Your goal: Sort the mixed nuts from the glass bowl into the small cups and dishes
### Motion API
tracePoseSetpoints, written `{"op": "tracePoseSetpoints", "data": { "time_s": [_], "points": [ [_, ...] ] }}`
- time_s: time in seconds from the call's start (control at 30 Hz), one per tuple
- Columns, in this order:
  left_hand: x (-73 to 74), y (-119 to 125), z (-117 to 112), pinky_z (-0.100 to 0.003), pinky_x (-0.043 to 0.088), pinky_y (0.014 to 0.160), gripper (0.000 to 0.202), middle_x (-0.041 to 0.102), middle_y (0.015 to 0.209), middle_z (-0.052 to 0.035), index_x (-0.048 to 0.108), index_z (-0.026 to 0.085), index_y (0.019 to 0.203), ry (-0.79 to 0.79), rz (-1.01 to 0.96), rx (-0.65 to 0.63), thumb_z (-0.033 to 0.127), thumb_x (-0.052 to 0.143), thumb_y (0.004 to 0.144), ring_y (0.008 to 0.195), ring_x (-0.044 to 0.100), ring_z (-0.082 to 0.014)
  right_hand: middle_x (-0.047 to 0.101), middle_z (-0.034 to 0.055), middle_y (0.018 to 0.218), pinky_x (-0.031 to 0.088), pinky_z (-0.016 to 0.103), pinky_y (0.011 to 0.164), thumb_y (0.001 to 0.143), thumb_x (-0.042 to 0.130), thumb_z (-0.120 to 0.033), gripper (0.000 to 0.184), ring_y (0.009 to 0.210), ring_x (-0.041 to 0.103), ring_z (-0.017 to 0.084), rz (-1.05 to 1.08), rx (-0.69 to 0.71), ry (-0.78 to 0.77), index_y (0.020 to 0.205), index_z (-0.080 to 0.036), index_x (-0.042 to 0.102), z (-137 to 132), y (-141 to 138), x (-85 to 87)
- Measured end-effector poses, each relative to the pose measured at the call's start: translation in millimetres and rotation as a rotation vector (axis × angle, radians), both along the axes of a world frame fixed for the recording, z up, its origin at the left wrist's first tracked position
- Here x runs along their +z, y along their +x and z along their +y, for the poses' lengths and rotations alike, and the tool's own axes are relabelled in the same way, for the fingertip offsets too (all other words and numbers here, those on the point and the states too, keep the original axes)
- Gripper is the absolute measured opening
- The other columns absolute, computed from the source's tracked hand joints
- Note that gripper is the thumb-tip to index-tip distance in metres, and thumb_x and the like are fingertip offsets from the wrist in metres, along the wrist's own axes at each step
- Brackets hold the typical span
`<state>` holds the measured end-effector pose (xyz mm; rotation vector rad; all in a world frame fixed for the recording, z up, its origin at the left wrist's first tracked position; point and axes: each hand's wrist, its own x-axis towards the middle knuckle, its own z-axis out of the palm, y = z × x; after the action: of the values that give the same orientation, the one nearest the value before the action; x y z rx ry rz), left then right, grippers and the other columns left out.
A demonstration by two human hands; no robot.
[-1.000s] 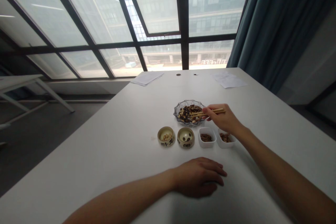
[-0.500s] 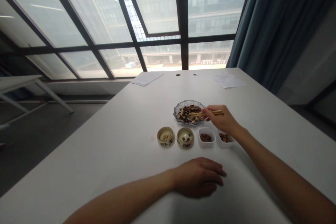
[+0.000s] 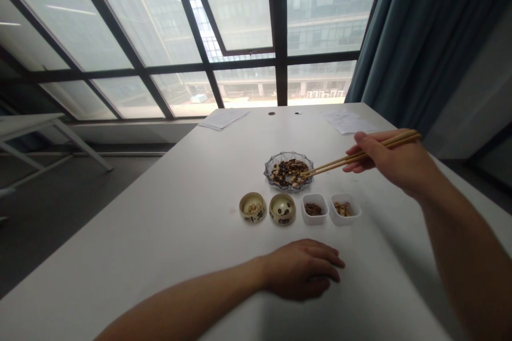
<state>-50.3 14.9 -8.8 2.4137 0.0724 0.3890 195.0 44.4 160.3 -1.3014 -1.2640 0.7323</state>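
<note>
Wooden chopsticks (image 3: 340,162) are held in my right hand (image 3: 394,160), their tips down at the right side of a scalloped glass dish (image 3: 268,180). That dish holds a mix of dark seeds and pale nuts (image 3: 290,171). Whether the tips grip a piece is too small to tell. My left hand (image 3: 306,269) rests on the table, fingers stretched and holding nothing. In front of the dish stand a ceramic bowl (image 3: 253,218) with pale nuts, a second ceramic bowl (image 3: 282,219) with dark seeds, and two white plastic tubs (image 3: 314,219) with brownish pieces.
The white table (image 3: 192,208) runs toward the windows. Papers (image 3: 224,119) lie at its far left corner and more papers (image 3: 346,121) at the far right. A blue curtain (image 3: 416,37) hangs to the right. Another table (image 3: 32,122) stands at the left.
My right hand has drawn back to the right and slightly up, away from the dish, uncovering the rightmost tub. The chopstick tips have shifted right within the dish. My left hand has not moved.
</note>
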Motion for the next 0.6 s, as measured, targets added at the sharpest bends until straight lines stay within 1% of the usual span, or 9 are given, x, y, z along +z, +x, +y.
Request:
{"op": "tracePoseSetpoints", "data": {
  "time_s": [0.1,0.23,0.33,0.5,0.6],
  "points": [
    [1.2,0.3,0.3,-0.034,0.044,0.121,0.026,0.069,0.139,-0.0108,0.070,0.019,0.116,-0.001,0.001,-0.004,0.022,0.059,0.093,0.139,0.059,-0.0223,0.076,0.0159,0.065,0.067,0.032,0.049,0.082,0.082,-0.060,0.045,0.052,0.076,0.029,-0.046,0.049,-0.059,0.073,-0.016,0.080,-16.3,7.7,10.8],
    [2.3,0.4,0.4,-0.034,0.044,0.121,0.025,0.069,0.138,-0.0106,0.070,0.019,0.116,0.019,-0.008,-0.005,0.022,0.058,0.094,0.138,0.059,-0.0222,0.075,0.0145,0.061,0.064,0.028,0.042,0.082,0.082,-0.060,0.043,0.049,0.075,0.028,-0.164,0.140,-0.111,0.070,-0.018,0.081,-26.1,9.5,11.6],
    [2.6,0.4,0.3,-0.033,0.044,0.121,0.025,0.070,0.138,-0.0107,0.070,0.018,0.116,0.025,-0.007,-0.006,0.022,0.058,0.094,0.138,0.059,-0.0219,0.075,0.0133,0.060,0.063,0.028,0.041,0.080,0.084,-0.058,0.041,0.049,0.075,0.028,-0.159,0.165,-0.137,0.070,-0.019,0.082,-26.7,4.7,12.0],
    [1.8,0.4,0.3,-0.034,0.044,0.121,0.025,0.069,0.138,-0.0109,0.070,0.020,0.116,0.011,0.007,-0.006,0.022,0.059,0.093,0.139,0.059,-0.0220,0.076,0.0124,0.062,0.065,0.030,0.045,0.071,0.092,-0.055,0.041,0.054,0.076,0.029,-0.147,0.185,-0.153,0.071,-0.016,0.081,-23.7,0.7,12.1],
    [1.6,0.3,0.1,-0.034,0.044,0.121,0.025,0.070,0.138,-0.0108,0.070,0.019,0.116,0.012,-0.002,-0.002,0.021,0.059,0.093,0.139,0.059,-0.0220,0.077,0.0125,0.064,0.066,0.031,0.048,0.073,0.090,-0.057,0.041,0.056,0.077,0.028,-0.145,0.166,-0.137,0.075,-0.017,0.081,-21.7,2.4,10.3]
  ]
}}
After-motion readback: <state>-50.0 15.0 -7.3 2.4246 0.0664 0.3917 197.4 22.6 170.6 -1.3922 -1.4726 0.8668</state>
